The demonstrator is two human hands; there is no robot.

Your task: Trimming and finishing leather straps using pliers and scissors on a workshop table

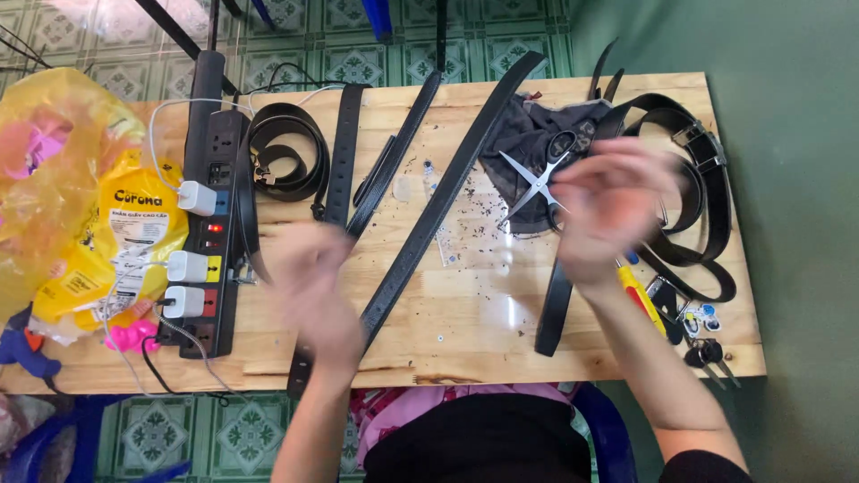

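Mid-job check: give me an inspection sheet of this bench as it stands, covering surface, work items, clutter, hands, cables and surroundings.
Surface: wooden table, dark crumbs scattered mid-top.
Job's things: black belts, a long strap lying diagonally, a coiled belt, buckled belts at right; scissors open on a dark cloth.
Clutter: yellow plastic bags, keys, yellow-handled tool.
Hands: left hand and right hand raised above the table, motion-blurred; grip cannot be told.
Cables: black power strip with three white chargers, white leads trailing.
Surroundings: patterned tile floor, blue chair.
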